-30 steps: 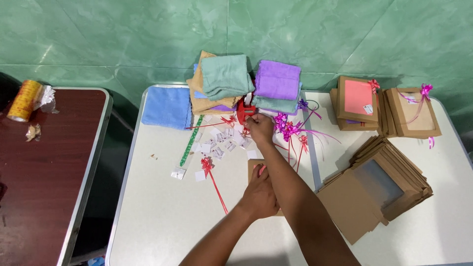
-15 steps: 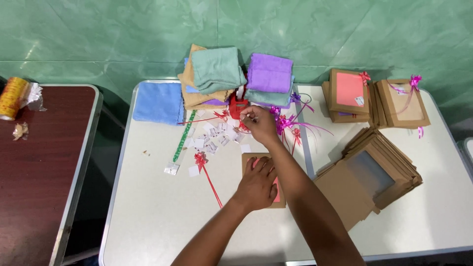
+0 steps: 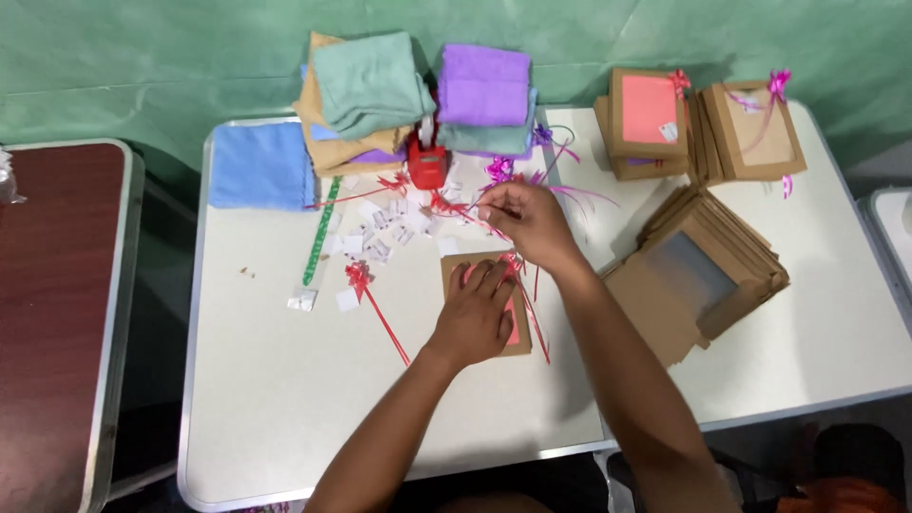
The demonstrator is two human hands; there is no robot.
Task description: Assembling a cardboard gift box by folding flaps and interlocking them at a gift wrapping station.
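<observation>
My left hand (image 3: 475, 313) lies flat on a small brown window box (image 3: 454, 269) with a pink cloth inside, at the middle of the white table (image 3: 275, 399). My right hand (image 3: 528, 220) is just above the box and pinches a thin red ribbon (image 3: 530, 304) whose strands trail down over the box. A red ribbon bow (image 3: 358, 275) with a long tail lies loose to the left of the box.
Folded towels in teal (image 3: 370, 81), purple (image 3: 483, 90), tan and blue (image 3: 258, 163) are stacked at the back. A red tape dispenser (image 3: 427, 163), a green strip (image 3: 321, 233), paper scraps and pink bows lie nearby. Finished boxes (image 3: 648, 119) and flat boxes (image 3: 705, 271) sit right. A brown table (image 3: 52, 304) stands left.
My right hand has drawn back from the ribbon pile toward the box, bringing a red ribbon with it. My left hand has stayed pressed on the box. The camera has moved closer.
</observation>
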